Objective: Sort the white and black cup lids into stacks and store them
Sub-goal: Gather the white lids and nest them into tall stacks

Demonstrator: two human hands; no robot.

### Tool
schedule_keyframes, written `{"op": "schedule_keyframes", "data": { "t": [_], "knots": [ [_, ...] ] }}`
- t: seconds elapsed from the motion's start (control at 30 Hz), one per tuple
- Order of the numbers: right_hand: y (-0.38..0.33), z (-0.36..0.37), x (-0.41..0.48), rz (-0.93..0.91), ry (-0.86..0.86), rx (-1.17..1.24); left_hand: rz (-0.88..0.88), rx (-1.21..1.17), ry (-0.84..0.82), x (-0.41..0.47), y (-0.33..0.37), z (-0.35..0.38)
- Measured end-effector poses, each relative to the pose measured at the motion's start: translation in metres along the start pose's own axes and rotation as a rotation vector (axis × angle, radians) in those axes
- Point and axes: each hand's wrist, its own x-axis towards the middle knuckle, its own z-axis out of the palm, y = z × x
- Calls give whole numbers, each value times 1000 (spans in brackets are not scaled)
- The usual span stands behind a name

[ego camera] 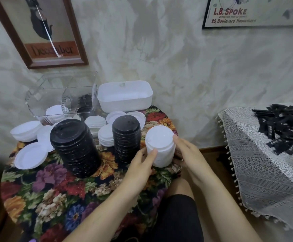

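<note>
A tall stack of white lids (pixel 160 145) stands at the right edge of the round table with the floral cloth (pixel 58 191). My left hand (pixel 143 163) grips its left side, thumb on the front. My right hand (pixel 185 151) curls round its right side. Left of it stand two black lid stacks, a narrow one (pixel 126 137) and a wide one (pixel 75 145). Loose white lids (pixel 30 155) and short white piles (pixel 26 131) lie at the left and behind the black stacks.
At the back of the table sit a clear plastic bin (pixel 61 96) holding a few lids and a white tub (pixel 124 96). A lace-covered table (pixel 264 163) to the right carries a heap of black packets (pixel 285 126). The wall is close behind.
</note>
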Motion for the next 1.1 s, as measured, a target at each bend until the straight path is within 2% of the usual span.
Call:
{"op": "schedule_keyframes", "data": {
  "t": [0.27,0.6,0.87,1.1],
  "knots": [
    [-20,-9,50,45,14,12,84,9,108,31,8,25],
    [-31,-8,94,77,24,-8,89,110,105,68,14,29],
    [-33,-13,79,88,-2,-9,114,101,58,54,12,28],
    [-7,-12,8,100,-3,29,153,23,30,-4,-23,12]
  ]
}}
